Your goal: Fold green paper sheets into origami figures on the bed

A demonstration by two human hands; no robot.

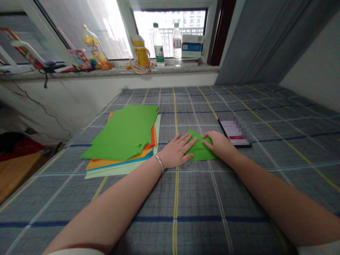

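A folded piece of green paper (204,154) lies on the checked cloth in front of me, with crease lines and a pointed top. My left hand (176,150) rests flat across its left part, fingers spread, a silver bangle at the wrist. On the paper's right side, my right hand (218,143) touches down with bent fingers, the thumb apart from the forefinger. Both hands cover parts of the paper, so its full outline is hidden. Left of my hands is a stack of coloured sheets, green sheets (127,129) on top, with orange, blue and pale green edges below.
A phone or tablet (233,132) with a lit screen lies just beyond my right hand. On the windowsill (186,69) stand two clear bottles (158,46), a yellow drinking cup (142,53), an orange bottle (95,47) and boxes (191,47). A grey curtain (255,39) hangs at right.
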